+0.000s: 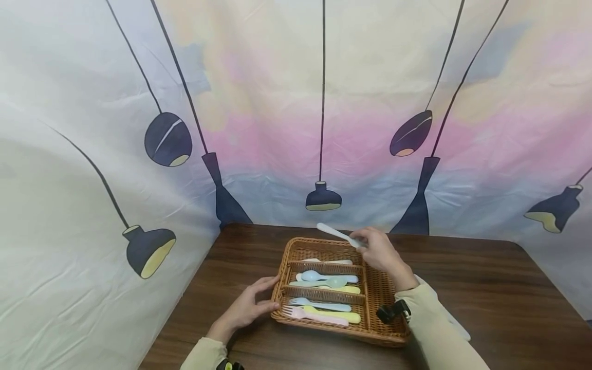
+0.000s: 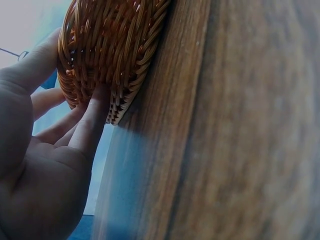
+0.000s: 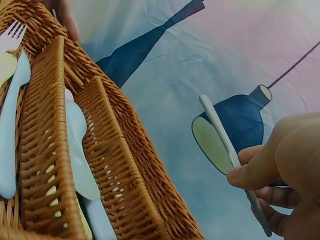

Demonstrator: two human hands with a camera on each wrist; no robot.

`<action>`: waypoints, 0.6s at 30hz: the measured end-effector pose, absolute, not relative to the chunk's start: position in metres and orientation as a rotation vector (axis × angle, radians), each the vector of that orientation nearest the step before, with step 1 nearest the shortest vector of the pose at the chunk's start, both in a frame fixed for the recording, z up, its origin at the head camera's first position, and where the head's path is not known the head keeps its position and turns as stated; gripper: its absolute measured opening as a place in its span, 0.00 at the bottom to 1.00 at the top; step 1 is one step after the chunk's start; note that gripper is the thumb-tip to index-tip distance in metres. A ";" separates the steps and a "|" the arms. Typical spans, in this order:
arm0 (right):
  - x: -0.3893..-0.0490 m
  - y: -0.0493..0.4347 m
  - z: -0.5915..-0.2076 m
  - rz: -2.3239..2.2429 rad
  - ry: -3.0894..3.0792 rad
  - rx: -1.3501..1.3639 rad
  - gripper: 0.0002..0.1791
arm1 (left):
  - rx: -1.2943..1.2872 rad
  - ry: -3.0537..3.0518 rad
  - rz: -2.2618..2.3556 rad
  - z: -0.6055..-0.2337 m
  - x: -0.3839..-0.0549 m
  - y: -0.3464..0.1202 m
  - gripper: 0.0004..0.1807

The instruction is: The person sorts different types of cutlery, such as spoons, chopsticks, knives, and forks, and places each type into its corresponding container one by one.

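Observation:
My left hand (image 1: 248, 307) touches the left end of a brown wicker basket (image 1: 277, 293), its fingers spread. In the left wrist view a fingertip rests on the woven outer wall (image 2: 120, 55). Above the basket's far right corner, my right hand (image 1: 380, 252) pinches a pale plastic knife (image 1: 334, 232) between thumb and fingers. The knife's rounded end points up and away from the hand in the right wrist view. Forks, including a pink one (image 1: 314, 316), lie in the near compartment. A blue spoon (image 1: 330, 276) and a green spoon (image 1: 319, 283) lie in the middle one.
The far compartment holds a whitish utensil (image 1: 335, 262). A long compartment (image 1: 380, 288) runs along the basket's right side. A pale flat object (image 1: 458, 326) lies partly behind the right forearm. Behind the dark wooden table (image 1: 485, 277) hangs a cloth (image 1: 277, 128) printed with lamps.

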State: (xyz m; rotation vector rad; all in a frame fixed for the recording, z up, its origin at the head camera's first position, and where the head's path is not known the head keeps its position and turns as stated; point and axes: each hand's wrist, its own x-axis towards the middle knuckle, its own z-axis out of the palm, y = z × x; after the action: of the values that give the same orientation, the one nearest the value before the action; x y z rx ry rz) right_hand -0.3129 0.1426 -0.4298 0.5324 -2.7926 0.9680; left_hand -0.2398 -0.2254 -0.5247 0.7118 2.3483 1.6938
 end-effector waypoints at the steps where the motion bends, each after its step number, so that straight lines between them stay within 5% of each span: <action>1: -0.313 0.141 -0.430 0.969 -2.797 0.536 0.17 | 0.709 2.350 1.694 -0.524 -0.240 -0.225 0.40; 18: -0.322 0.118 -0.435 0.948 -2.797 0.582 0.16 | 0.699 2.349 1.691 -0.524 -0.240 -0.226 0.40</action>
State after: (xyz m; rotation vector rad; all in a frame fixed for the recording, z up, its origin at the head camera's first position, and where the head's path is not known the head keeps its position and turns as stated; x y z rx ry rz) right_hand -0.3224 0.1177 -0.4354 0.5818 -2.7973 0.9482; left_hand -0.2398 -0.2256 -0.5244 0.6989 2.3490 1.6913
